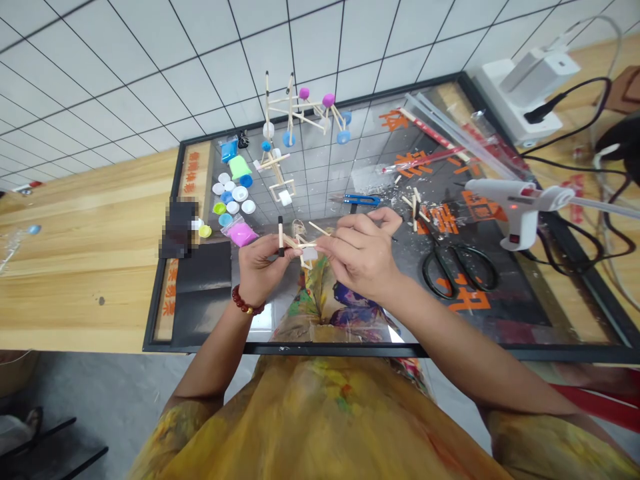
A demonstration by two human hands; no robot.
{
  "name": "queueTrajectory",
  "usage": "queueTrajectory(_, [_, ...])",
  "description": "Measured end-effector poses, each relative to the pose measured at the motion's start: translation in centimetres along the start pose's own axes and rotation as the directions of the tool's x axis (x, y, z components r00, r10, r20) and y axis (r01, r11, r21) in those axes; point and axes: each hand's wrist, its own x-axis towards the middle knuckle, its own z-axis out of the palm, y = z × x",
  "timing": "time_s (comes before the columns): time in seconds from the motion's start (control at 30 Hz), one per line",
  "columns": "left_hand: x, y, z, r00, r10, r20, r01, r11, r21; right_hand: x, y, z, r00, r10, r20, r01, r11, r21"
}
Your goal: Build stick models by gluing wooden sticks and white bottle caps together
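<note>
While the left hand (263, 267) pinches a small frame of pale wooden sticks (301, 244) above the glossy, black-rimmed surface (350, 349), the right hand (364, 253) closes its fingertips at the frame's right end, a thin pale wooden stick (319, 229) jutting from them. Light, steady pressure would probably spare the joints from twisting

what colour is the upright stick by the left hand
The upright stick is black at both ends, pale wood between; best seen in the head view.

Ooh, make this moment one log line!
left hand: gripping stick model; right hand: at its other side; blue snips: beyond right hand; glue gun: far right
</note>
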Motion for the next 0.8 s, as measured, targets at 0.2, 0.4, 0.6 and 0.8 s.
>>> queueTrajectory(0.2, [0.2, 0.1, -0.1, 0.997, 0.068, 0.029, -0.069, 0.997, 0.037, 0.3, 0.3, 0.5, 1.0, 0.009, -0.027, -0.007, 0.999, 0.049])
queueTrajectory(0.4, [0.2, 0.2, -0.3, 0.999, -0.043, 0.021, 0.043, 0.999, 0.016, 0.4, 0.6, 0.4, 1.0, 0.024, 0.009, -0.025, 0.998, 0.051])
queueTrajectory(0.6, [0.1, -0.7, -0.5, 0.973, -0.228, -0.027, 0.223, 0.967, -0.127, 0.1, 1.6, -0.3, 0.986, 0.146, -0.083, -0.14, 0.988, 0.07])
queueTrajectory(0.8, [0.2, -0.9, -0.5, 0.95, -0.31, -0.034, 0.293, 0.923, -0.248, 0.1, 2.4, 0.1, 0.956, 0.284, -0.078, -0.264, 0.943, 0.2])
